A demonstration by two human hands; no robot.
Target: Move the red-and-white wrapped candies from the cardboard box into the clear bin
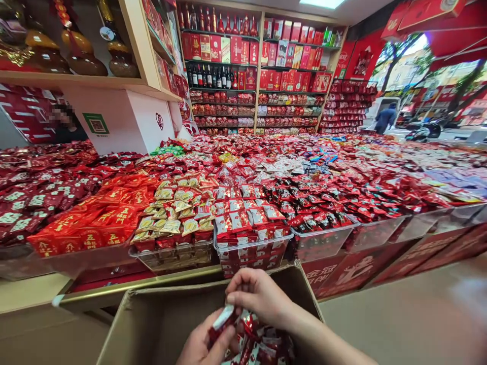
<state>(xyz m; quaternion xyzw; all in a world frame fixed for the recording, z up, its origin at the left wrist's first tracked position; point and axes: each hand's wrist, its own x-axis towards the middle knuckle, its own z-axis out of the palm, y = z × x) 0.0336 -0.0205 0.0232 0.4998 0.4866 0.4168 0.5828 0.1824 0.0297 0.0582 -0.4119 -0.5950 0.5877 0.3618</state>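
Note:
Over an open cardboard box (160,324), my left hand (207,342) holds a small red and white wrapped packet (221,320) between thumb and fingers. My right hand (253,294) is just above and to the right, its thumb and fingertips pinched together at the packet's upper end. Whether its fingertips grip the wrapper itself is hard to make out. Beneath the hands, more red and white packets (266,344) lie loose in the right part of the box.
Clear bins, one with red and white packets (249,218), line the counter beyond the box. Orange-red packets (99,218) and gold packets (182,203) lie left of it. Shelves (261,66) hold bottles and boxes behind. A person (385,119) stands outside; another is at the far left.

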